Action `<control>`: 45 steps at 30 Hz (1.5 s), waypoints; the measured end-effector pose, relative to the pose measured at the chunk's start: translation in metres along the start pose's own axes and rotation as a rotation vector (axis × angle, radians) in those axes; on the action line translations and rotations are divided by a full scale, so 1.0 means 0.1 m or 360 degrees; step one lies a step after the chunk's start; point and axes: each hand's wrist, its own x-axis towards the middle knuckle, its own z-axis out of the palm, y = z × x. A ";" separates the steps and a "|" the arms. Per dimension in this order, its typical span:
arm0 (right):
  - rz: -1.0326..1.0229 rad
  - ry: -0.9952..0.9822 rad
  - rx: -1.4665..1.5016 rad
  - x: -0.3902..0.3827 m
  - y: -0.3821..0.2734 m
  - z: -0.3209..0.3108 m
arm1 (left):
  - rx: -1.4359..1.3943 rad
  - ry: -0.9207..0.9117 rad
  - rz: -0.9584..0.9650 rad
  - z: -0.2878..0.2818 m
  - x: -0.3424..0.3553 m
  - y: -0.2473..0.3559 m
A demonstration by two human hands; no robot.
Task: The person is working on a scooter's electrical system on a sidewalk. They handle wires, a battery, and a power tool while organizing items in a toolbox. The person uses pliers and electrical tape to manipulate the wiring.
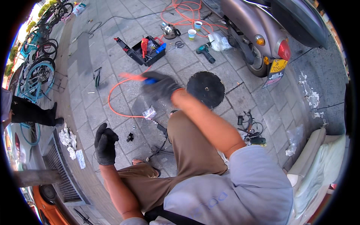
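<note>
My right hand [161, 87], in a dark glove and smeared by motion, is closed around a blurred orange-and-blue thing [133, 76] whose kind I cannot make out. Below it, a small clear packet [149, 113] lies on the paving beside an orange hose [109, 98]. My left hand [106, 145], gloved too, is raised above the ground with its fingers curled together. Whether anything is inside them is hidden. Close to it are small black parts [130, 137]. A black cable with a connector [162, 129] lies by my knee.
Ahead stand an open toolbox [152, 54], a kettle [170, 31] and paper cups [192, 35]. A cordless drill [206, 52] and a round black cover [206, 90] lie right of centre. A scooter [258, 41] is parked right; pliers [97, 77] and a person's leg [33, 111] are left.
</note>
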 end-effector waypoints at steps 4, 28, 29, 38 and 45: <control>-0.0121 0.1142 -0.1563 -0.24 0.52 -1.09 | 0.0160 0.0143 -0.0076 -0.02 -0.02 0.01; -0.0294 0.0080 -0.2770 -0.52 1.79 -1.65 | 0.0297 0.0419 -0.0174 -0.11 -0.20 0.05; -0.0380 0.0153 -0.2710 -0.63 1.85 -1.82 | 0.0286 0.0443 -0.0171 -0.11 -0.20 0.07; 0.0067 0.0144 -0.2825 -1.46 1.68 -2.48 | 0.0220 0.0606 -0.0154 -0.30 -0.43 0.09; 0.0257 -0.0133 -0.3004 -1.48 1.54 -2.59 | -0.0287 0.0417 -0.0054 -0.16 -0.71 0.59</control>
